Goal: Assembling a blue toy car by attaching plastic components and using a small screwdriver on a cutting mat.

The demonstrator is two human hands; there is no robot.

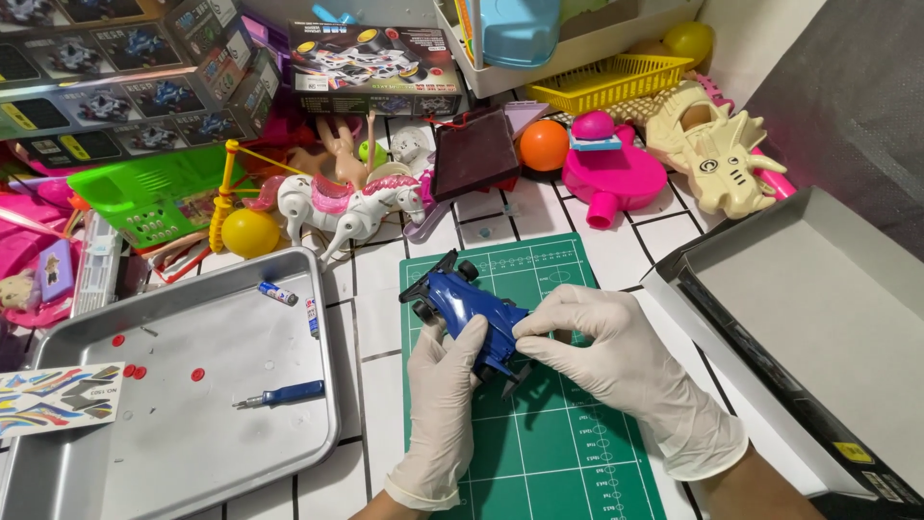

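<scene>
Scene: a person in white gloves works over a green cutting mat [568, 453] on a white tiled tabletop [375, 385], seen from above.

Car: a small blue toy racing car [469, 310] with black wheels, held just above the far part of the mat, nose pointing far and left.

Left hand: the left hand [445, 404] cups the car from below and from the near side, its fingers [469, 339] curled up against the car's body.

Right hand: the right hand [616, 351] comes in from the right, thumb and forefinger pinching the car's rear end, the other fingers loosely bent.

How it will handle: the car looks like light, hard moulded plastic, stiff rather than soft, and probably smooth enough to slide a little under gloves. Its thin wing and wheel struts seem the likeliest parts to snap.

Where to hold: the broad middle of the body looks like the safest grip, with the wheels and wing left free.

Tray: a metal tray [318, 424] lies left of the mat, carrying a blue screwdriver [285, 393], a small battery [277, 294] and a few red dots too small to identify.

Sticker sheet: a sheet of coloured stickers [58, 397] lies over the tray's left edge.

Box: an open grey cardboard box [818, 318] stands at the right.

Far side: a clutter of toys, among them a white and pink horse [337, 204], an orange ball [544, 144] and a yellow basket [606, 82].
</scene>
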